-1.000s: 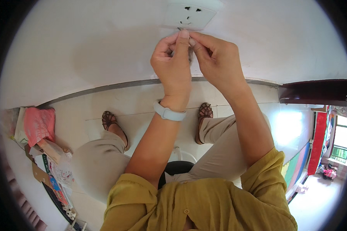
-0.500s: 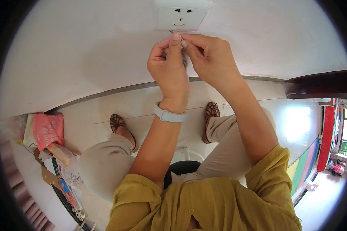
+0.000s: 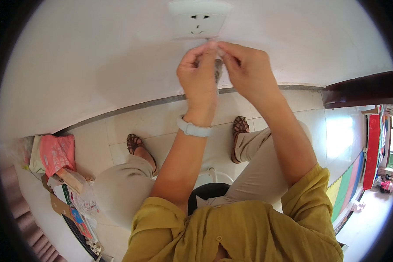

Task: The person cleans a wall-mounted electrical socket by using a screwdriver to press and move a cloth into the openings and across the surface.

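Both my hands are raised in front of the wall, just below a white wall socket (image 3: pixel 199 25), fingertips almost meeting. My left hand (image 3: pixel 198 72) is closed, its thumb pressed against the forefinger. Beside it my right hand (image 3: pixel 248 65) pinches with thumb and forefinger at the same spot. Between the hands hangs a small greyish, partly see-through thing (image 3: pixel 218 70); the left hand hides much of it, and its kind cannot be made out. A thin tip shows above the fingertips, close under the socket. A pale band (image 3: pixel 194 127) circles my left wrist.
I sit on a dark-topped stool (image 3: pixel 207 192), feet apart on pale floor tiles. At left lie a pink bag (image 3: pixel 58 153), a cardboard piece (image 3: pixel 61 205) and other packages. A dark wooden piece (image 3: pixel 358 89) juts in at right, above a striped colourful mat (image 3: pixel 344 187).
Both hands have shifted slightly right and down in the picture, still pinched together. The socket sits a little higher and further left in view.
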Motion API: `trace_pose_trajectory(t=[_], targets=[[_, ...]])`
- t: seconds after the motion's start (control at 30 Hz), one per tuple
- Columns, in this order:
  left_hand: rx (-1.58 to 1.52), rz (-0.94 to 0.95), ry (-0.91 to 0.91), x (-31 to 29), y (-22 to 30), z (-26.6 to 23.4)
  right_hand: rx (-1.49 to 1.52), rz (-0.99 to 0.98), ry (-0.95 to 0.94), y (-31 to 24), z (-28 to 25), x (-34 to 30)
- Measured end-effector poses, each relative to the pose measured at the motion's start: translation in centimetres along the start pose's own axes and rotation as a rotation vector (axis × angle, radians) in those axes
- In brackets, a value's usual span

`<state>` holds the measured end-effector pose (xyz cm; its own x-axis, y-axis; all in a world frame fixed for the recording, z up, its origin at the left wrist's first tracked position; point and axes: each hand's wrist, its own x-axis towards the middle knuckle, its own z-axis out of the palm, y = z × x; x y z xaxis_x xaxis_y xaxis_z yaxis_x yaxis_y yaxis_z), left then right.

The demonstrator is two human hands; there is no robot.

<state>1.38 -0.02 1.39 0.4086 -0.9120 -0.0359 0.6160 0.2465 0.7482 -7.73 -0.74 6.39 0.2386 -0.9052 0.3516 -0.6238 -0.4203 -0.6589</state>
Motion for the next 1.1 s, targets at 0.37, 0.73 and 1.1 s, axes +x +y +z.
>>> trace_pose_trajectory(t=[0.37, 0.73, 1.1], targets=[[0.028, 0.013, 0.021, 0.1, -0.3, 0.0, -0.023, -0.041, -0.051, 0.5, -0.6, 0.0], [0.005, 0.071, 0.083, 0.7, -0.3, -1.2, -0.206, -0.186, -0.029, 0.6, 1.5, 0.5], [0.043, 0.015, -0.042, -0.4, 0.7, 1.3, -0.131, -0.126, 0.062, -0.2, -1.4, 0.1]])
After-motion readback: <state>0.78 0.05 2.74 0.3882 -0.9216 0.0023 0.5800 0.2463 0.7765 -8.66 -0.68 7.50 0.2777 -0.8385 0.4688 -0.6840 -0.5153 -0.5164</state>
